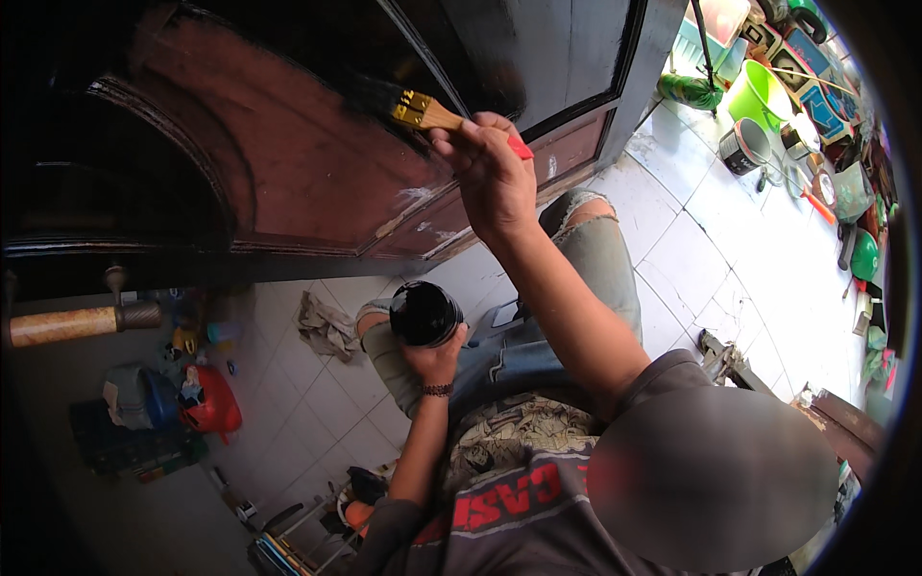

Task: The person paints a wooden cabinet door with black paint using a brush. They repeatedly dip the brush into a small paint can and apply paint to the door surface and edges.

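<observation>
A paintbrush (419, 110) with a pale wooden handle, red at its end, is gripped in my right hand (492, 178). Its dark bristles are at the panelled wooden door (288, 144); whether they touch is hard to tell against the black. Part of this door is glossy black, while a broad curved panel and a lower strip are still matt reddish brown. Below the door, over my lap, my left hand (437, 361) is wrapped round a round container (424, 315) with black paint inside. The fingers on its far side are hidden.
A crumpled cloth (327, 326) lies on the white floor tiles at left, with a red helmet-like object (211, 398) beyond. At right stand a lime-green bucket (759, 96), a grey-black tin (744, 147) and clutter. A marbled door handle (72, 326) juts out left.
</observation>
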The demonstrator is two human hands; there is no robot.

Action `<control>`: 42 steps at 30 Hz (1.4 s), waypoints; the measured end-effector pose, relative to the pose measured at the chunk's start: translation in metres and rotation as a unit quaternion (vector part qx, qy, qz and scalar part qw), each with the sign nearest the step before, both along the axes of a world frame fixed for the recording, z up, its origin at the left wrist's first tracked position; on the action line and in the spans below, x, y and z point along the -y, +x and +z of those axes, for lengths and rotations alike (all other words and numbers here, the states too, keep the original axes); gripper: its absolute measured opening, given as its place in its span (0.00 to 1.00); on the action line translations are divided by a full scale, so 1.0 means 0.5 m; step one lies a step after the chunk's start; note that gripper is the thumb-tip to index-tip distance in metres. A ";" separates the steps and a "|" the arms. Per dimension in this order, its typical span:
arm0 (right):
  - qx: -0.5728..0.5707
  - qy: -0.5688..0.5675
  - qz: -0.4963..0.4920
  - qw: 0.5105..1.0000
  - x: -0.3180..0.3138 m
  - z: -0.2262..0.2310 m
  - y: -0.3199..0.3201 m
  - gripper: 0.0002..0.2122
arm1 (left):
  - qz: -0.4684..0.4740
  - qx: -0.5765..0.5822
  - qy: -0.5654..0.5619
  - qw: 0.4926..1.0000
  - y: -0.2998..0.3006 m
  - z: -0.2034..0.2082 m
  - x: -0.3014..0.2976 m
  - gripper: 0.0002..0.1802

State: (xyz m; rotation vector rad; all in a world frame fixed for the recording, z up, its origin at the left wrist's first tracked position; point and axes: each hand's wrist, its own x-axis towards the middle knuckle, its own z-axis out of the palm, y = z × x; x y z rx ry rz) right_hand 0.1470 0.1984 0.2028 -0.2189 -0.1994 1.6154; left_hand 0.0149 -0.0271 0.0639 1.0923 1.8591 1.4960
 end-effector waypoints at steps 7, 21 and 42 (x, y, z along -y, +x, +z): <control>0.194 -0.218 -0.052 0.955 0.020 -0.285 -0.007 0.07 | 0.005 -0.001 -0.049 0.999 -0.008 -0.016 0.001 0.49; 0.039 -0.011 0.022 0.999 0.011 -0.081 0.037 0.09 | -0.002 0.019 0.007 1.000 -0.002 -0.029 0.014 0.53; 0.066 -0.261 -0.036 0.962 0.017 -0.351 -0.021 0.10 | -0.011 -0.032 -0.001 0.999 0.001 -0.007 0.004 0.53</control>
